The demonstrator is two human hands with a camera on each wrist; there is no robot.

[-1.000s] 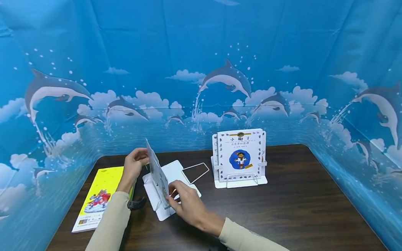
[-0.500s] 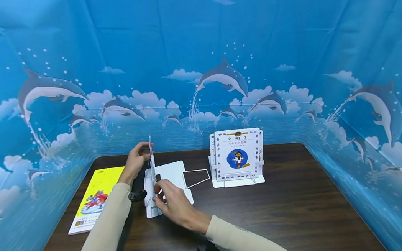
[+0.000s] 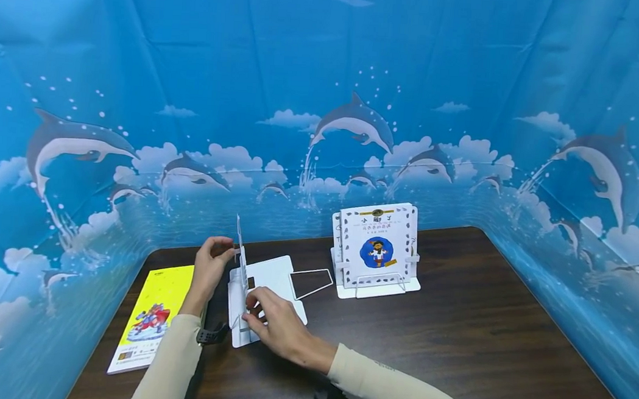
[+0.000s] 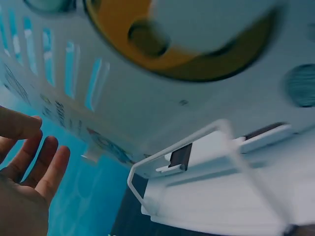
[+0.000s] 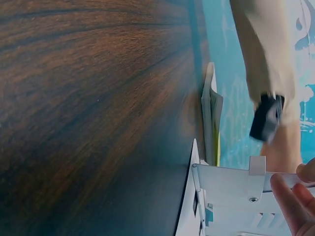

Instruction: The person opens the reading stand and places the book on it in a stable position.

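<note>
A white bookstand (image 3: 272, 275) stands left of centre, its printed panel (image 3: 242, 268) raised almost upright and seen edge-on from the head. My right hand (image 3: 279, 324) pinches the panel's near edge with thumb and fingers. Beyond the panel's left side, my left hand (image 3: 209, 270) has loosely bent fingers beside a small white side clip; in the left wrist view that hand (image 4: 29, 172) appears apart from the clip (image 4: 92, 153). A wire holder (image 4: 177, 150) and a ledge lie below the panel there. The right wrist view shows the panel's plain back (image 5: 229, 184).
A yellow-covered book (image 3: 153, 317) lies flat to the left, partly behind the left forearm. Right of centre, another white bookstand (image 3: 416, 283) holds a white picture book (image 3: 378, 247). A wire loop (image 3: 312, 282) extends behind the nearer stand across the dark wooden table (image 3: 481, 331).
The panel has turned more edge-on and upright, with the stand shifting slightly. My left hand has left the panel's top edge and come down to the side clip. My right hand keeps its pinch.
</note>
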